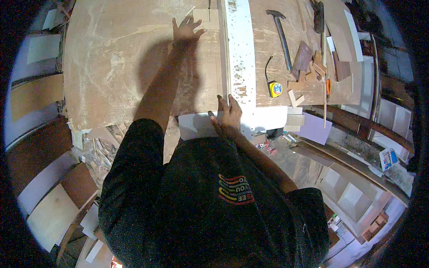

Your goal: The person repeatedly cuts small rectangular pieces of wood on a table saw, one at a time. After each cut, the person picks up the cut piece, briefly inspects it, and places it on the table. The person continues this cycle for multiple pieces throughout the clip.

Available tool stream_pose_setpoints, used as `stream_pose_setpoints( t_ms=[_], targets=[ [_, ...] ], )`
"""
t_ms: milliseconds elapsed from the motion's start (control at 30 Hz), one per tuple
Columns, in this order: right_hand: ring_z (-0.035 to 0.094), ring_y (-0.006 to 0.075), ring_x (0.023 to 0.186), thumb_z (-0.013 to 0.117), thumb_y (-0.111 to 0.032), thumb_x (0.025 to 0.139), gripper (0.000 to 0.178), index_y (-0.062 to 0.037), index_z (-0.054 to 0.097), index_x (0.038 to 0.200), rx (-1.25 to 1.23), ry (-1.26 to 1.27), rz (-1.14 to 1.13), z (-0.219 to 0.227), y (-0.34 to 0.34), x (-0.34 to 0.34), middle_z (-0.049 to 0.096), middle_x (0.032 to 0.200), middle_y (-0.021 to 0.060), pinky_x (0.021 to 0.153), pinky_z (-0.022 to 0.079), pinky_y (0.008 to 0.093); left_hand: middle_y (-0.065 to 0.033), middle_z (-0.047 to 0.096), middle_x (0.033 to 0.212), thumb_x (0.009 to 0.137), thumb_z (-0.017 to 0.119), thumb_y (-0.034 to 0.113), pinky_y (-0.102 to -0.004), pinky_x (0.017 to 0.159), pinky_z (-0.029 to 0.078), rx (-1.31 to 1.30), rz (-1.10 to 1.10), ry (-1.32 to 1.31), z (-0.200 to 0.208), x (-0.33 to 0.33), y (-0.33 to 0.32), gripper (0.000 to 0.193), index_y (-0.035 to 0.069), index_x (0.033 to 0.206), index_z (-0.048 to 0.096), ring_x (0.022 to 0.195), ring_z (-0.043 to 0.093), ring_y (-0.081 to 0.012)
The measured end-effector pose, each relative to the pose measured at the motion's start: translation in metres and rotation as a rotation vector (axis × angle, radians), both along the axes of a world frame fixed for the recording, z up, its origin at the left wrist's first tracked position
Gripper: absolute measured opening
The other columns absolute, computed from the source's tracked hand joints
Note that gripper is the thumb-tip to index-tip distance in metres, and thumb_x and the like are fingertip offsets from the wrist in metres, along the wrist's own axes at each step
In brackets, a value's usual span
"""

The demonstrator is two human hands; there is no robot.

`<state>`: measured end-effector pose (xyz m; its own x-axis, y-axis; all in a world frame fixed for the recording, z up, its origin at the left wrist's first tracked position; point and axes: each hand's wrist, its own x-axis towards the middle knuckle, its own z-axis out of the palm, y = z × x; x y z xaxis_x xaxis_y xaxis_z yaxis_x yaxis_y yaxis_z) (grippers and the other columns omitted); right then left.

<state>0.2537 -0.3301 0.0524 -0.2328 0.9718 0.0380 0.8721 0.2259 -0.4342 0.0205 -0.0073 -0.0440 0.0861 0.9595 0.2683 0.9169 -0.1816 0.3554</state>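
Note:
My left hand (187,32) is stretched far over the worn wooden tabletop (111,58), fingers spread, beside a thin flat wooden piece (205,18). A slim pale stick (191,11) shows at its fingertips; whether they touch it is unclear. Close to my body, my right hand (230,115) lies with fingers extended at the near end of a long narrow wooden strip (225,58). This strip runs away from me along a white, speckled board (241,53). Under my right hand's side, a white panel (194,124) juts past the table's near edge.
Right of the board lie a hammer (280,39), a yellow tape measure (275,89), brown wood offcuts (302,58), an L-shaped wooden piece (296,98) and an orange-handled tool (328,88). Boards (49,214) lean at the left, and wood scraps (102,154) litter the floor.

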Motion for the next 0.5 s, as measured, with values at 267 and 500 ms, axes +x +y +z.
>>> stream_pose_setpoints(
  t_ms=[267, 500],
  targets=[
    [0.036, 0.0519, 0.138, 0.052, -0.064, 0.097, 0.082, 0.0006, 0.045, 0.148, -0.022, -0.035, 0.009, -0.001, -0.001, 0.001, 0.033, 0.151, 0.0366, 0.113, 0.03, 0.0618, -0.0096, 0.051, 0.155, 0.094, 0.056, 0.065, -0.0692, 0.122, 0.003, -0.03, 0.023, 0.123, 0.01, 0.001, 0.007, 0.058, 0.03, 0.14, 0.064, 0.149, 0.04, -0.0224],
    [0.036, 0.0516, 0.139, 0.058, -0.061, 0.095, 0.083, 0.0016, 0.045, 0.147, -0.031, -0.059, 0.019, -0.002, -0.001, 0.002, 0.033, 0.151, 0.0361, 0.112, 0.03, 0.062, -0.0082, 0.047, 0.159, 0.095, 0.051, 0.069, -0.0714, 0.121, 0.002, -0.079, 0.022, 0.139, 0.011, 0.0, 0.009, 0.06, 0.033, 0.142, 0.061, 0.151, 0.036, -0.0218]
  ],
)
